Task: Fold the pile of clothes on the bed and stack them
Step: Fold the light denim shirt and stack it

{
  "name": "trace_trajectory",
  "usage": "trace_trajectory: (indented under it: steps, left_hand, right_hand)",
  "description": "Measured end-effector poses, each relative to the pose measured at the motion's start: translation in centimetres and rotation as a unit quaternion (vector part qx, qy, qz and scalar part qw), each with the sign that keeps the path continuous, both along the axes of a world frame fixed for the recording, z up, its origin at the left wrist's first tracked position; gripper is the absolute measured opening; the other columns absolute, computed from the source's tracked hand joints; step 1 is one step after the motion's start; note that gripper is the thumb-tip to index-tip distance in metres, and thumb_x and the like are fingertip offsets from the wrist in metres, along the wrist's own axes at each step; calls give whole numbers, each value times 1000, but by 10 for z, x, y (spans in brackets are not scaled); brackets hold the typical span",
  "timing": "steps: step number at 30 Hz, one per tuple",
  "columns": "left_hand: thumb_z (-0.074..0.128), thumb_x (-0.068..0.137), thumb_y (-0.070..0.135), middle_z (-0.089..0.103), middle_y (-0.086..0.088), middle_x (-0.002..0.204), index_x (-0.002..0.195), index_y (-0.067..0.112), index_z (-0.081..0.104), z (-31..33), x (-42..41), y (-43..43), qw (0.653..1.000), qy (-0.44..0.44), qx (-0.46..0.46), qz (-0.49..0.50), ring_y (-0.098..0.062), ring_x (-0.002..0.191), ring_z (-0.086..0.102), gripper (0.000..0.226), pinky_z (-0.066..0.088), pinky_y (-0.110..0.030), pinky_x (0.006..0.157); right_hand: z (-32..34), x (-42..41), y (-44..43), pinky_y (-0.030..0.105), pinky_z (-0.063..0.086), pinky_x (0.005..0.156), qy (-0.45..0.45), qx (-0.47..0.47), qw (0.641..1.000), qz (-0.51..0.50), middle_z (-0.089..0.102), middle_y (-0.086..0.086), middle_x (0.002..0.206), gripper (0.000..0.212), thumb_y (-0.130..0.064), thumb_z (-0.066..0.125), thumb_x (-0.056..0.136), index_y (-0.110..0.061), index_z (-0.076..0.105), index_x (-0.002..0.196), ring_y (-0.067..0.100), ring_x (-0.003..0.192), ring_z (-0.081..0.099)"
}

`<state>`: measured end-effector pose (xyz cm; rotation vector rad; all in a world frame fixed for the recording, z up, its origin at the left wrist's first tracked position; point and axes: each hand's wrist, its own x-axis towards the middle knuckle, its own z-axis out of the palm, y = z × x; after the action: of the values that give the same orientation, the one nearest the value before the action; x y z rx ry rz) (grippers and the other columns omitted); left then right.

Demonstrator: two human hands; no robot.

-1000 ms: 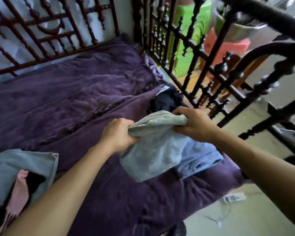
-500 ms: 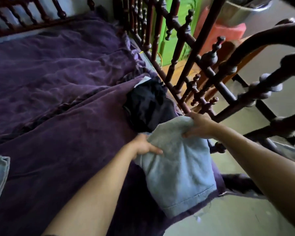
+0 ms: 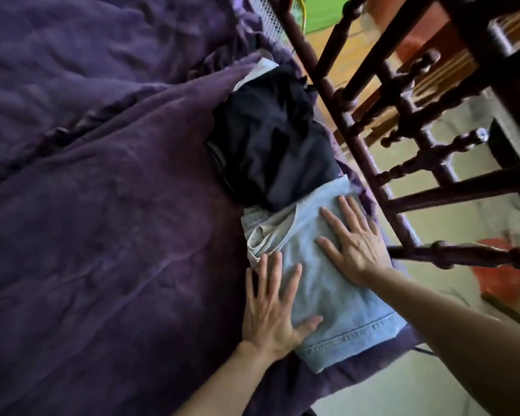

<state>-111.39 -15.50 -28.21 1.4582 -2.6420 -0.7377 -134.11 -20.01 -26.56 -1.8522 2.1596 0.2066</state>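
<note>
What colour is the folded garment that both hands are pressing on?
The folded denim garment is light blue, faded; the head view shows it best.

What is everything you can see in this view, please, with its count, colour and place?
Bedcover: one, purple, rumpled, filling the left of the view.
Bed railing: one, dark brown wood, along the bedcover's right edge.
Denim garment: one, light blue, folded, on the bedcover beside the railing.
Black garment: one, black, on the bedcover just beyond the denim garment.
Green object: one, green, beyond the railing, at top.
Left hand: one, flat on the denim garment's left edge.
Right hand: one, flat on the denim garment's right part.
</note>
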Motion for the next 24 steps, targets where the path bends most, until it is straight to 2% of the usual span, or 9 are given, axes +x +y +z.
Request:
trace_trajectory:
  steps: [6,10,11,13,15,16,19,21,24]
  left_hand:
    - [28,77,84,10,-14,160,151,26,20,5,-4,-1,996,-80,28,-10,-38,146,3,95,17,-63,112]
    - [25,82,78,-7,-13,160,153,26,5,35,4,-4,987,-137,79,-23,-33,145,-18,90,-2,-58,116]
    - [29,85,72,-7,-13,160,152,24,6,45,9,-1,983,-150,102,-19,-32,146,-16,86,-1,-55,117]
    - [39,91,56,13,-14,157,149,21,21,68,21,9,978,-172,117,0,-32,145,8,70,14,-50,114]
    - [45,92,43,39,-10,140,134,19,43,92,38,25,976,-191,106,19,-31,130,34,48,29,-45,104]
    - [45,93,39,45,-8,132,127,19,48,104,48,34,974,-200,105,29,-29,123,41,40,33,-44,100]
    - [42,94,30,52,-6,125,121,17,52,137,82,65,966,-214,120,80,-27,117,48,31,36,-42,97]
    - [42,93,28,55,-6,122,117,17,53,158,108,84,961,-211,121,129,-27,115,50,28,38,-41,95]
    - [42,92,28,56,-6,119,113,17,54,188,153,112,955,-203,110,187,-29,112,54,26,42,-39,91]
  right_hand:
    - [-5,-2,-2,44,11,119,22,37,999,4,-3,-1,162,72,-75,7,88,-41,5,151,15,148,-9]
    - [17,4,-6,46,11,118,39,97,994,21,-7,2,162,76,-74,-1,84,-37,-2,151,19,148,-9]
    - [25,6,-4,46,13,118,43,111,993,23,-4,4,162,74,-71,3,87,-35,0,152,21,148,-6]
    - [42,10,3,46,25,112,43,122,991,26,9,7,159,65,-60,21,95,-29,12,151,25,147,7]
    - [63,15,17,44,39,103,36,124,991,38,30,8,148,54,-46,40,95,-23,29,143,27,138,27]
    - [74,19,24,42,43,98,35,133,989,48,39,7,140,48,-40,44,94,-22,37,138,27,132,35]
    - [107,40,40,35,47,86,31,162,983,81,55,7,125,34,-32,44,93,-20,55,124,28,115,53]
    - [129,65,48,33,47,83,15,175,978,116,59,7,122,34,-34,43,94,-22,56,123,29,108,58]
    - [156,118,55,32,45,85,3,175,966,189,61,3,123,35,-41,43,94,-27,55,124,26,110,58]
